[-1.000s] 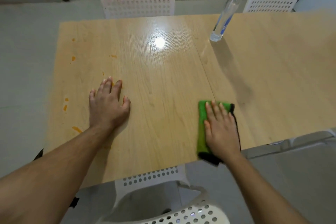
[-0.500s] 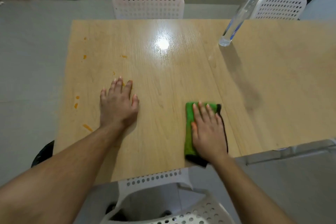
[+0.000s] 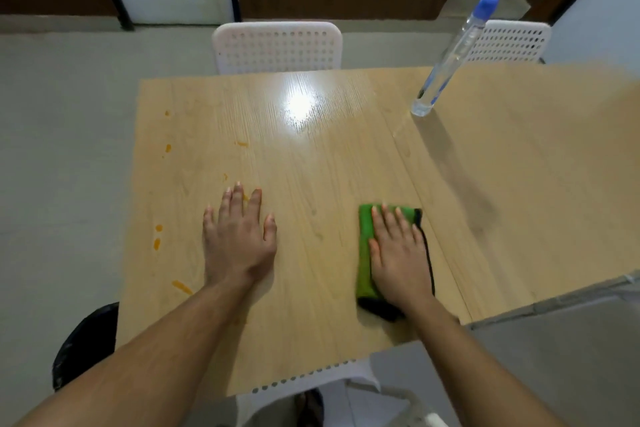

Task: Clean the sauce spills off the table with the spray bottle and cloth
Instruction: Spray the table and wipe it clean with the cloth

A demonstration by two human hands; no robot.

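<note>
Pressing flat, right hand point(image 3: 398, 253) fingers straight on green cloth point(image 3: 365, 253), left hand point(image 3: 239, 239) splayed on table point(image 3: 346, 156), gripping nothing

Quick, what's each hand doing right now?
Left hand: open, flat on the table, holding nothing.
Right hand: open, pressing flat on the green cloth.
</note>
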